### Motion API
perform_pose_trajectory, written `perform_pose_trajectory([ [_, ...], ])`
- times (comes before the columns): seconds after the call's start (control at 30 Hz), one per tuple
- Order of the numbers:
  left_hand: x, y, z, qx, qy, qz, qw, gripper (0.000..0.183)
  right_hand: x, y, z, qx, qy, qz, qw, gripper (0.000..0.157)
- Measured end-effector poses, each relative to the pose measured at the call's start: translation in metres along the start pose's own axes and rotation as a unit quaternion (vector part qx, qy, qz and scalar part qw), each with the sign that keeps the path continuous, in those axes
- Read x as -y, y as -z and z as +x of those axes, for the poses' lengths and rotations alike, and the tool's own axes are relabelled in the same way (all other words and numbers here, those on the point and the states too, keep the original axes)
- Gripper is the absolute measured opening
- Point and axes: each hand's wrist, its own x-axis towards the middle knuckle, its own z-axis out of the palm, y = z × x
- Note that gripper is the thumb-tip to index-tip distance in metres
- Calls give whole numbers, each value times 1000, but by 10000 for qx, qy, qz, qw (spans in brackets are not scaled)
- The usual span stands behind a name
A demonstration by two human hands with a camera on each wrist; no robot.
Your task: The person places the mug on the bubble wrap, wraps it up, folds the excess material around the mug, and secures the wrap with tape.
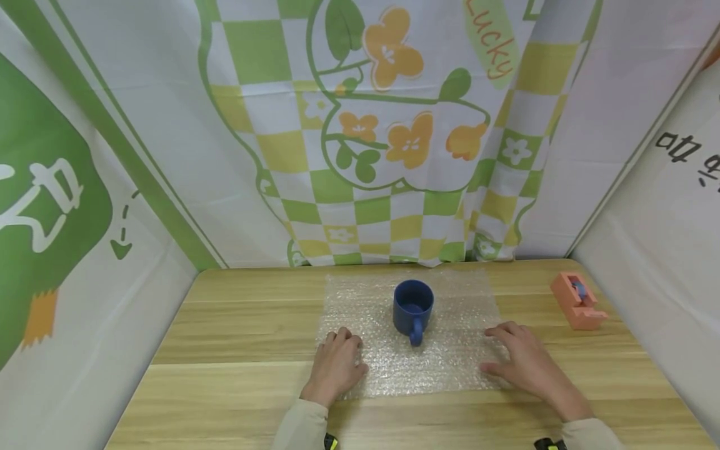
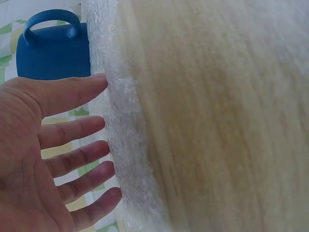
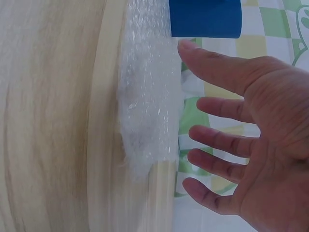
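Observation:
A blue mug (image 1: 413, 306) stands upright on a sheet of clear bubble wrap (image 1: 388, 375), its handle towards the person. At the sheet's left side is the left hand (image 1: 336, 365), fingers spread, fingertips right at the wrap in the left wrist view. The right hand (image 1: 525, 359) is over the sheet's right edge, thumb and fingers apart and nothing between them. In the right wrist view its fingers (image 3: 219, 140) are spread beside the wrap, with part of the mug (image 3: 205, 18) beyond the thumb.
An orange tape dispenser (image 1: 578, 301) with a blue roll sits at the right back of the wooden table (image 1: 242, 337). A patterned curtain (image 1: 382, 219) hangs behind the table's back edge, and printed cloth walls (image 1: 664, 250) flank both sides.

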Motion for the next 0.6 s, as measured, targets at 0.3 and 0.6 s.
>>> perform_pose_trajectory([
  [0.3, 3, -2, -2, -33, -72, 32, 10000, 36, -8, 2, -5, -203, 131, -52, 9997, 45],
  [0.6, 3, -2, -2, -89, -129, 60, 9999, 36, -16, 4, -15, -39, 51, 26, 10000, 45],
])
